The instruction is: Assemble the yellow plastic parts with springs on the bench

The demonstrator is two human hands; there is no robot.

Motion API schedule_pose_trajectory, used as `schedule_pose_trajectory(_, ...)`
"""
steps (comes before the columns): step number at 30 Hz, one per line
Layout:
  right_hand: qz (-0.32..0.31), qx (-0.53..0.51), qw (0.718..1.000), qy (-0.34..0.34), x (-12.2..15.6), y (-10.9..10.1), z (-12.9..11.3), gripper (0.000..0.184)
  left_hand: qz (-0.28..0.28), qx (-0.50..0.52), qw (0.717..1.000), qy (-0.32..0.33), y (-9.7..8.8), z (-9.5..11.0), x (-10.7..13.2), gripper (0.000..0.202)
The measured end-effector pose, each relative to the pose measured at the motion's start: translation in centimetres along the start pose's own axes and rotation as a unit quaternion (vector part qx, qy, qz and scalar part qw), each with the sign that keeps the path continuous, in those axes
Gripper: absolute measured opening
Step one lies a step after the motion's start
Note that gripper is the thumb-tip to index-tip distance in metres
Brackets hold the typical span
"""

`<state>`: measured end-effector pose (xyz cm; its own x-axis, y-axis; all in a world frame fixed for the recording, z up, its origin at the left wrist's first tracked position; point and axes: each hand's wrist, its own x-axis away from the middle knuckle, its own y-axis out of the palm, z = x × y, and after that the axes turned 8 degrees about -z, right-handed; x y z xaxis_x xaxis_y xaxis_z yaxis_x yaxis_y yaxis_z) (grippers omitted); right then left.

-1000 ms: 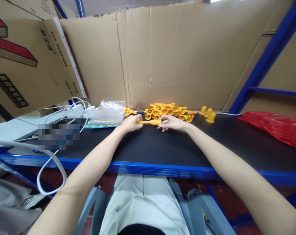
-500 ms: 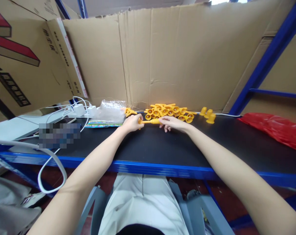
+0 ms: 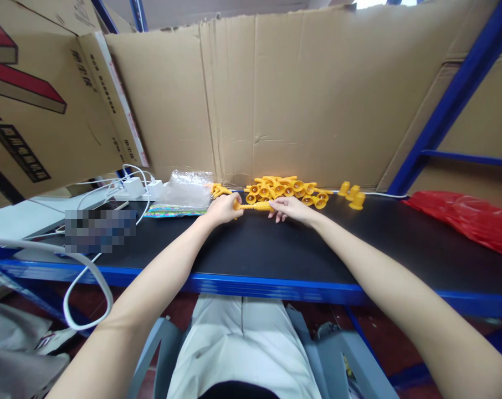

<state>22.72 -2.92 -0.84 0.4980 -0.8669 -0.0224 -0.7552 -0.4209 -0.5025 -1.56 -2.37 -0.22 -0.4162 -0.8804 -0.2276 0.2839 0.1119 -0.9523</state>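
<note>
A yellow plastic rod (image 3: 258, 206) with a ridged, screw-like stretch lies level between my two hands, just above the black tabletop. My left hand (image 3: 225, 208) is closed on its left end, where a wider yellow part shows by the thumb. At the opposite end, my right hand (image 3: 289, 209) grips the rod with thumb and fingers, hiding its tip. Right behind it is a pile of yellow funnel-ended pieces (image 3: 289, 189). Beyond my left hand lie several slimmer yellow pieces (image 3: 219, 189).
Three yellow cups (image 3: 353, 195) stand right of the pile. A red plastic bag (image 3: 459, 219) lies at the right. Clear plastic packaging (image 3: 184, 189), white chargers with cables (image 3: 134, 187) and a blurred-out item (image 3: 101, 230) are at the left. Cardboard (image 3: 309, 100) walls the back.
Both hands stay in nearly the same place with the yellow rod between them. The fingers of my right hand have shifted slightly at the rod's right end.
</note>
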Motion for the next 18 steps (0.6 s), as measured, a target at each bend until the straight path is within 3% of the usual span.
schedule_pose_trajectory(6, -0.014, -0.007, 1.0, 0.002, 0.0, -0.1, 0.1, 0.034, 0.002, 0.0, 1.0, -0.006, 0.0, -0.1, 0.0, 0.028)
schedule_pose_trajectory(11, -0.06, -0.013, 0.998, -0.01, 0.3, -0.9, 0.3, 0.054, 0.005, -0.002, 1.0, -0.01, 0.0, 0.0, 0.0, 0.029)
schedule_pose_trajectory(18, -0.054, -0.029, 0.998, -0.012, 0.2, -0.9, 0.7, 0.046, 0.009, -0.002, 1.0, 0.005, 0.0, 0.1, 0.0, 0.03)
